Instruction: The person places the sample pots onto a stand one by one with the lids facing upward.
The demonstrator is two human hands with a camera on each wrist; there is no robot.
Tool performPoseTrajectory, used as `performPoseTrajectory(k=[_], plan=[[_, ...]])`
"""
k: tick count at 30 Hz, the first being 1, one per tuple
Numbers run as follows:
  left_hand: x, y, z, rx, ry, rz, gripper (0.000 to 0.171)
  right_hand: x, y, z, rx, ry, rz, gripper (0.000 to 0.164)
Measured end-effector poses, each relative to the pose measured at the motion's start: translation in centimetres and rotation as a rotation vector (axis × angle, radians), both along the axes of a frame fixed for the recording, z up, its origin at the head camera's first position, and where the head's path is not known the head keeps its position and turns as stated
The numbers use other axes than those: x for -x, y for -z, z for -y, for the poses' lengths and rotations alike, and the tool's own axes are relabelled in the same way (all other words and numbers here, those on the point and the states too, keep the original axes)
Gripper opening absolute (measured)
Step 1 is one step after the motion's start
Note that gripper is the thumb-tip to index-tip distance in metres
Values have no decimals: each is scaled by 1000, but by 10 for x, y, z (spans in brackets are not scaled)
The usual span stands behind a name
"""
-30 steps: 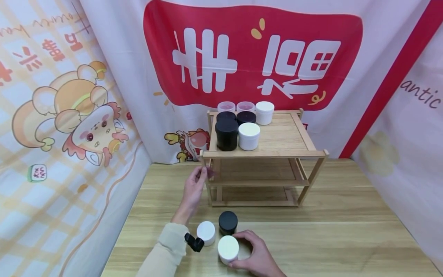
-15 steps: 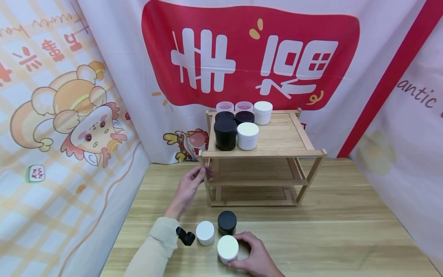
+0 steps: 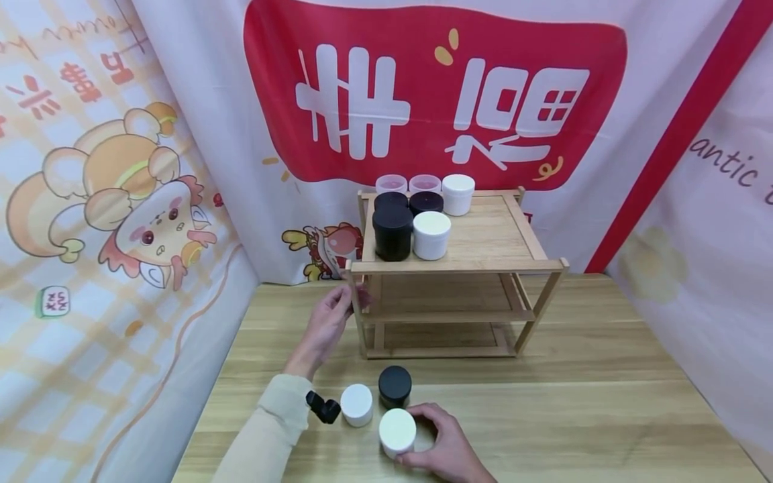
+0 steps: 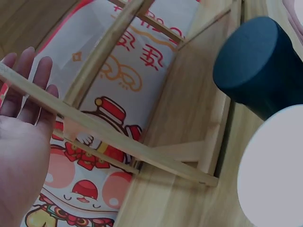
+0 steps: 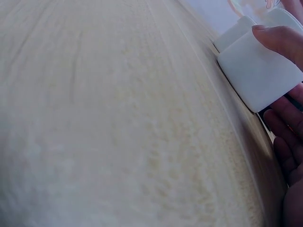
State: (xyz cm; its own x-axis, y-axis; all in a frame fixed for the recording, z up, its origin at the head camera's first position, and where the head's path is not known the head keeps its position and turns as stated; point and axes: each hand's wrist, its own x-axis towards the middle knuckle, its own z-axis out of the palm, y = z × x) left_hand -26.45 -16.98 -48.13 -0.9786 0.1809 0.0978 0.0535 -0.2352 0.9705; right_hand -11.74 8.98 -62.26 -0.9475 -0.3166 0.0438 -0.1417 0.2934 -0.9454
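Observation:
In the head view my right hand [image 3: 447,444] holds a white lidded jar [image 3: 397,431] on the tabletop, thumb on one side and fingers on the other. The right wrist view shows the same jar [image 5: 258,71] from low down. A black jar [image 3: 395,385] and another white jar [image 3: 357,404] stand close by. My left hand [image 3: 326,320] is at the front left post of a wooden rack [image 3: 459,268]. In the left wrist view its fingers [image 4: 31,101] extend loosely behind that post [image 4: 118,135]; the thumb is out of sight there.
On the rack's top shelf, towards its left, stand black jars [image 3: 392,233], white jars [image 3: 431,236] and two pinkish translucent containers [image 3: 425,183]. Two lower shelves lie beneath. Printed cloth [image 3: 199,168] hangs behind and along the sides of the wooden table [image 3: 592,402].
My left wrist and sleeve have shifted left, while the fingers stay at the rack post. The right hand keeps hold of the white jar in the same place.

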Motion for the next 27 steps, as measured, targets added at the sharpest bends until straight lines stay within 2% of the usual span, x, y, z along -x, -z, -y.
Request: performPoseTrajectory(k=[7, 14, 22, 27], plan=[[-1, 0, -4, 93, -12, -6, 68, -1, 0, 1, -13, 20, -17, 62], [0, 5, -5, 83, -5, -30, 70, -1, 0, 1, -9, 25, -26, 61], [-1, 8, -5, 89, -10, -40, 53, -2, -1, 1, -6, 25, -21, 61], [-1, 10, -6, 91, -17, -37, 50, -4, -2, 2, 6, 34, -21, 61]])
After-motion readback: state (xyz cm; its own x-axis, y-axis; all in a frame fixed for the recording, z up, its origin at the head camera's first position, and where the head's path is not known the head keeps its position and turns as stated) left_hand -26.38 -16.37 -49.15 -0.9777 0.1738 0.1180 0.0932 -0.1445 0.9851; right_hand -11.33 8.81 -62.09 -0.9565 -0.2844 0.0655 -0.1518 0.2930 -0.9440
